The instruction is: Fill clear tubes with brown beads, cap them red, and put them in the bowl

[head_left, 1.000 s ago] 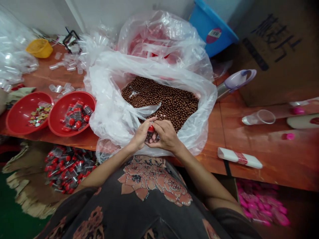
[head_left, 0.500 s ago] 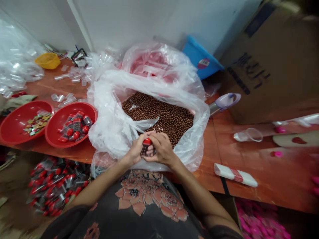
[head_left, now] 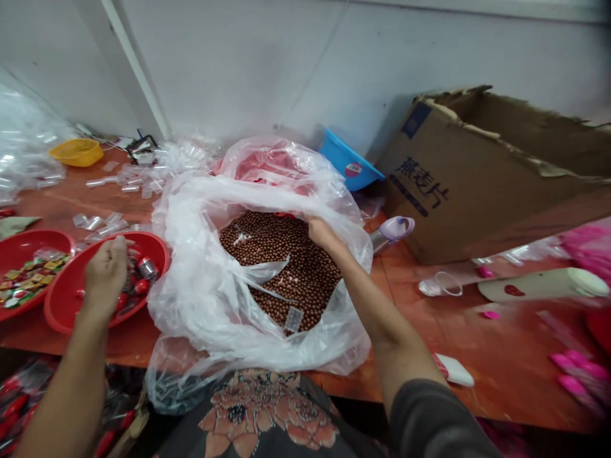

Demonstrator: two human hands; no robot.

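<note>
My left hand (head_left: 105, 275) is over the red bowl (head_left: 60, 312) of small clear jars with red caps (head_left: 142, 286). Its fingers are curled, and whatever they may hold is hidden. My right hand (head_left: 322, 233) reaches to the far side of the open plastic bag (head_left: 186, 273). That hand is closed, with its fingertips partly hidden, beside a red edge (head_left: 285, 215) that I cannot identify. Brown round balls (head_left: 272, 248) fill the bag. On them, near the front, lies a small clear jar (head_left: 293, 319).
Another red bowl (head_left: 38, 238) holds small colourful packets. Behind the bag are a pink-tinted bag (head_left: 272, 159) and a blue basin (head_left: 351, 162). To the right stand a large cardboard box (head_left: 458, 184), a purple-handled scoop (head_left: 396, 229) and a pale bottle (head_left: 539, 284).
My hands have parted from around a red-capped jar. The left has moved to the bowl, the right to the bag's far side. A clear jar now shows on the balls. The view has shifted.
</note>
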